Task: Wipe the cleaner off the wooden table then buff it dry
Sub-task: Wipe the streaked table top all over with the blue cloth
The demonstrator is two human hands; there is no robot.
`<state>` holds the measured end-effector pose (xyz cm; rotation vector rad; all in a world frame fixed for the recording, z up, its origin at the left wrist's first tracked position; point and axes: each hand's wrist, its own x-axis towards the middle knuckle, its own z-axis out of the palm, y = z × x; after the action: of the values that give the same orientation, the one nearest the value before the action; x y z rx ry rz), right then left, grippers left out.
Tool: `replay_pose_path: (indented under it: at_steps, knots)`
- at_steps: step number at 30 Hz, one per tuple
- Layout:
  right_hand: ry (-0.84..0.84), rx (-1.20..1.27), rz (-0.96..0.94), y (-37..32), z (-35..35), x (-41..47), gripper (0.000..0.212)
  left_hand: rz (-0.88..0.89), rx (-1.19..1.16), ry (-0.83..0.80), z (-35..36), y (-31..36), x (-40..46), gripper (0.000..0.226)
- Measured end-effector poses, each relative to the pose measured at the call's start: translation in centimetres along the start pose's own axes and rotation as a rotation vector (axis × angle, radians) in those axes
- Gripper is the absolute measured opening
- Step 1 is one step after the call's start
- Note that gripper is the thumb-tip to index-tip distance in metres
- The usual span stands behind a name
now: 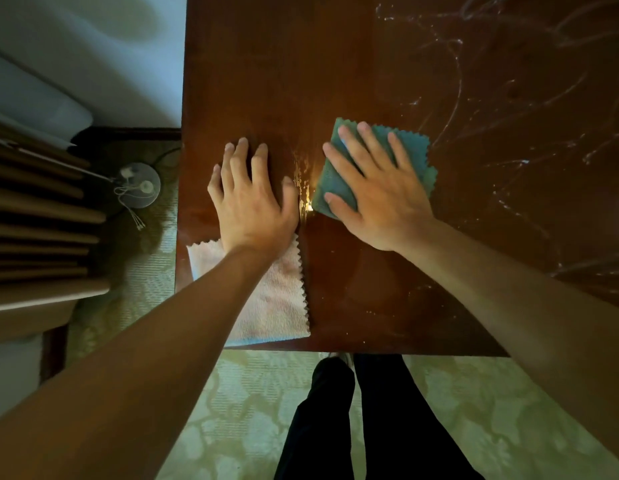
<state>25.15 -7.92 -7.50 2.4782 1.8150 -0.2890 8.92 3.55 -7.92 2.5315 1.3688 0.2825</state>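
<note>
On the tabletop [370, 289], the right hand [374, 188] pressed flat on a soft, light green cloth [336, 181]; the left hand [249, 195] lay flat beside it. Cleaner streaks [457, 91] remained beyond. It would likely slide easily under a spread palm.

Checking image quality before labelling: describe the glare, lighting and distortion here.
Head view: a bright glare streak on the wet wooden table between the hands; dim lighting, dark toward the right; wide-angle stretch enlarges both forearms near the frame's edge; white cleaner streaks stay readable.
</note>
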Motion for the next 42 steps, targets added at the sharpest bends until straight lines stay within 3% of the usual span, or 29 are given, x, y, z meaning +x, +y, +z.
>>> replay_pose_path:
  at_steps: [10, 14, 19, 27, 31, 35, 42]
  knots:
    - [-0.002, 0.067, -0.087, -6.2, 3.0, -12.3, 0.072, 0.003, 0.025, -0.004, 0.0, -0.1, 0.0, 0.058]
    - [-0.037, 0.059, -0.129, -4.7, 2.3, -9.7, 0.072, 0.003, 0.015, -0.004, -0.2, 0.1, 0.1, 0.057]
    - [-0.041, 0.039, -0.01, -3.4, 1.4, -5.0, 0.076, 0.001, 0.033, -0.006, -0.1, 0.1, 0.0, 0.058]
    - [0.014, 0.079, -0.079, -8.6, 4.1, -14.2, 0.074, 0.025, 0.09, -0.043, -0.2, 0.2, 0.1, 0.058]
    - [0.022, 0.067, -0.149, -6.5, 3.9, -12.9, 0.074, 0.185, 0.15, -0.072, -1.1, 0.9, 0.5, 0.051]
    - [0.03, 0.087, -0.004, -4.4, 2.8, -10.7, 0.072, 0.426, 0.175, -0.105, -1.2, 3.8, 1.0, 0.048]
    - [0.061, 0.077, -0.061, -6.3, 4.4, -16.7, 0.071, 0.415, 0.126, -0.2, 1.7, 7.5, -1.0, 0.054]
